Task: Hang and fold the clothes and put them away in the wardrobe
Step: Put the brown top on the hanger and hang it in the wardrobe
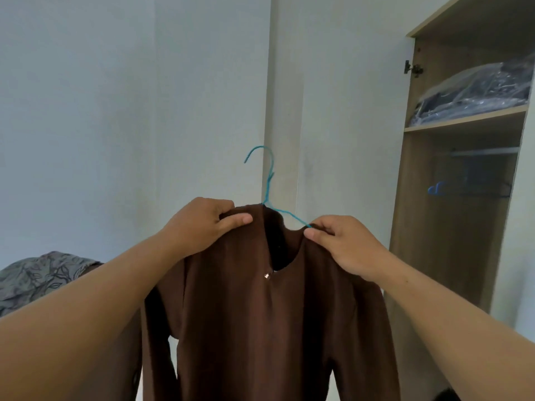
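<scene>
- Brown long-sleeved garment (260,314) held up at chest height, front and centre, in open air before a pale wall (115,111); it is outside the wardrobe (451,198), which stands well off to the right.
- Teal wire hanger (267,180) sits inside the neck opening. Hook pokes up above the collar, curling to the left. One bare arm of the wire shows, slanting down from the neck to the right shoulder.
- Left hand (199,224): fingers curled over the garment's left shoulder, thumb pressed along the front, gripping the cloth at the top edge.
- Right hand (344,244): thumb and fingers pinching the right shoulder of the garment just where the exposed hanger wire ends. Cannot tell whether the wire itself is caught in the pinch.
- Small pale shiny spot on the front, just below the dark neck slit; too small to tell what it is.
- Sleeves hang loose on both sides; lower part runs out of view.
- Wardrobe door open. Upper shelf (463,121) carries a bundle wrapped in clear plastic (477,88). Under the shelf a metal rail (486,151), with a blue hanger (435,189) lower down in the shadowed compartment.
- Far left, low: grey leaf-patterned fabric (43,273), partly hidden behind the left forearm.
</scene>
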